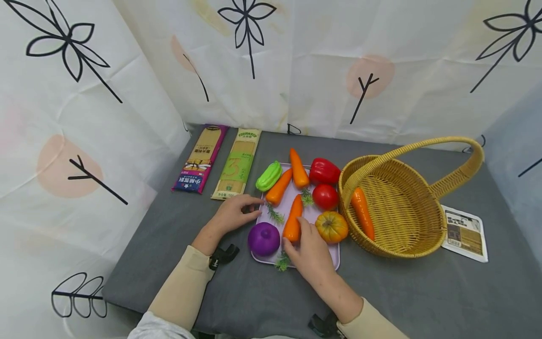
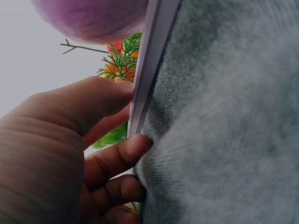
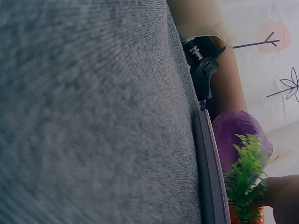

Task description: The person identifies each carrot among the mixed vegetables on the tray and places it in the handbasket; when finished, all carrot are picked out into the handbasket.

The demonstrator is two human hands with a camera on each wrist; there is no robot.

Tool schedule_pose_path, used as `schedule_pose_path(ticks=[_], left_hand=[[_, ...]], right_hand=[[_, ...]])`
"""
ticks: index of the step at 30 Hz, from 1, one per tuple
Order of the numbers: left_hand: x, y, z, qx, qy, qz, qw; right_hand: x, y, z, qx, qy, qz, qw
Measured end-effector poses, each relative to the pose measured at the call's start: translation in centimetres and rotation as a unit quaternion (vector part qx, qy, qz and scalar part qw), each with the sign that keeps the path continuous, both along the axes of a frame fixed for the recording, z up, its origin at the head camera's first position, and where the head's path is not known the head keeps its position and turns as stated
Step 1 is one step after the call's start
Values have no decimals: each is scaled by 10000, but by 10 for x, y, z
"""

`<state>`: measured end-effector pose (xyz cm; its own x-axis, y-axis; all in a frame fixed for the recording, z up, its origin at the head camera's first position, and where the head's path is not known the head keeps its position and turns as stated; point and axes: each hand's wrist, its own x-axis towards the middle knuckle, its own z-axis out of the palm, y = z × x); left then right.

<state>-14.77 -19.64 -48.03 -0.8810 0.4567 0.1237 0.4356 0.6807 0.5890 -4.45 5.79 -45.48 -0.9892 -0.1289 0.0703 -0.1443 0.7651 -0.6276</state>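
Observation:
A light purple tray [image 1: 311, 214] holds several vegetables. My left hand [image 1: 235, 214] is at its left edge; in the left wrist view the thumb [image 2: 100, 98] presses the tray rim [image 2: 152, 60] and the fingertips lie by the cloth. With thumb and fingers, my right hand [image 1: 312, 249] grips the lower end of a carrot [image 1: 293, 221] on the tray. Two more carrots [image 1: 299, 169] [image 1: 279, 187] lie farther up, near a green vegetable [image 1: 268, 176]. A purple round vegetable [image 1: 264, 239] sits between my hands. The right wrist view barely catches the right hand [image 3: 286, 198].
Right of the tray stands a wicker basket [image 1: 398, 212] with a carrot [image 1: 362, 214] inside. A red pepper [image 1: 324, 171], tomato [image 1: 325, 197] and pumpkin [image 1: 331, 227] line the tray's right side. Two noodle packs [image 1: 201, 160] [image 1: 238, 165] lie back left; a white-edged packet [image 1: 465, 233] lies beyond the basket.

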Motion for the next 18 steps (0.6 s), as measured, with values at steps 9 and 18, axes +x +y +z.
schedule_pose_path(ticks=[9,18], left_hand=[[0,0,0,-18,-103,57,9999],[0,0,-1,-42,-151,95,9998]], right_hand=[[2,3,9,-426,187,-170,9988],[7,10,30,-1015,502,-273,9932]])
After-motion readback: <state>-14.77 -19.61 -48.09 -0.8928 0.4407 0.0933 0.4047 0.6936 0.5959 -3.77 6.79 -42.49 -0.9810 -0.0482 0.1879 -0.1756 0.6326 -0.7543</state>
